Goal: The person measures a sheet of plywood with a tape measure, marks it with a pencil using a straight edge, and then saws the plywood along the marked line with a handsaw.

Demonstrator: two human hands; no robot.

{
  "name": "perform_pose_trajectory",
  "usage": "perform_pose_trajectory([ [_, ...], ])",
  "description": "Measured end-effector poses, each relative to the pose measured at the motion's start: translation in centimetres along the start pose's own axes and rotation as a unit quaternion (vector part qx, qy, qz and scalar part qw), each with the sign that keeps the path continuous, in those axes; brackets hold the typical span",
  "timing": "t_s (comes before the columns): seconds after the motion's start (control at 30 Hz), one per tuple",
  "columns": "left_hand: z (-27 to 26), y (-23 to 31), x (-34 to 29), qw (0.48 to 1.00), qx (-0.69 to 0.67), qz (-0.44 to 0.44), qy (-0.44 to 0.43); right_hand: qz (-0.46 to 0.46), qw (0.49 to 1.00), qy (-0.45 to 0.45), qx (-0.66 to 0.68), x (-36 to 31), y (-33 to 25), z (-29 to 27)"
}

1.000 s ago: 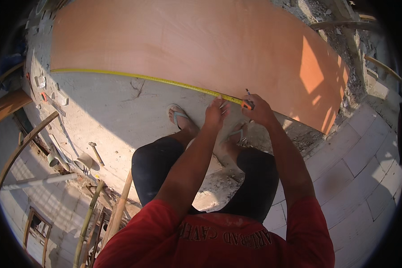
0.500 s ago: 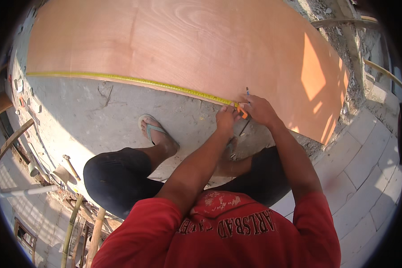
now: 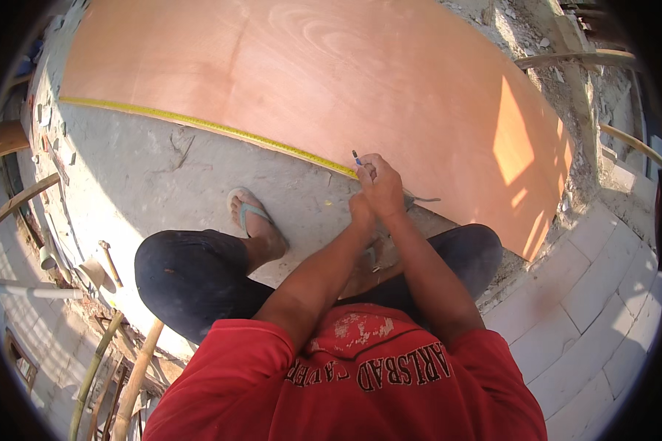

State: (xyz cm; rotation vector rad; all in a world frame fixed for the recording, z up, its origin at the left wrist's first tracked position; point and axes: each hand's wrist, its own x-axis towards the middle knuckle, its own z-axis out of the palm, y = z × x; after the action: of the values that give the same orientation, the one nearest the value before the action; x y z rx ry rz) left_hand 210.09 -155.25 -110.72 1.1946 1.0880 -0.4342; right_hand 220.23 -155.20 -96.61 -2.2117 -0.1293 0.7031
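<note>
A large sheet of plywood (image 3: 272, 81) lies on the ground in front of me. Along its near edge stretches the yellow blade of a tape measure (image 3: 221, 134), drawn out from the left corner to my hands. My left hand (image 3: 361, 211) is closed at the blade's right end, just below the edge; the tape's case is hidden there. Over the sheet's edge, right beside it, my right hand (image 3: 382, 184) grips a thin pen (image 3: 357, 158) with a blue part and a dark end, pointing up and left. Both wrists are close together.
My sandalled foot (image 3: 254, 217) stands on the concrete floor (image 3: 154, 173) between my bent knees. A hammer (image 3: 110, 263) lies to the left, near bamboo poles (image 3: 137, 375). Pale blocks (image 3: 581, 294) cover the right side. A dark strip (image 3: 423, 199) sticks out past my right hand.
Both hands have shifted left along the plywood edge, the right one now partly in front of the left. The orange tape case, visible before, is now hidden.
</note>
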Motion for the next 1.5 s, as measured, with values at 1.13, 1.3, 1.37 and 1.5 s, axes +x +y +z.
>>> perform_pose_trajectory([
  [1.13,-3.3,2.3,-0.7,0.945,-0.3,-0.099,-0.084,-0.104,0.968,-0.05,-0.224,1.1,5.6,5.9],
  [1.3,-3.5,3.5,-0.8,0.942,-0.309,-0.097,-0.091,-0.07,0.966,-0.059,-0.243,1.5,4.7,5.4],
  [1.37,-3.4,4.6,-1.0,0.94,-0.313,-0.095,-0.095,-0.093,0.956,-0.074,-0.268,1.4,4.4,4.8],
  [1.5,-2.3,4.5,-0.6,0.932,-0.325,-0.109,-0.115,-0.05,0.994,-0.008,-0.093,1.6,2.4,1.5],
])
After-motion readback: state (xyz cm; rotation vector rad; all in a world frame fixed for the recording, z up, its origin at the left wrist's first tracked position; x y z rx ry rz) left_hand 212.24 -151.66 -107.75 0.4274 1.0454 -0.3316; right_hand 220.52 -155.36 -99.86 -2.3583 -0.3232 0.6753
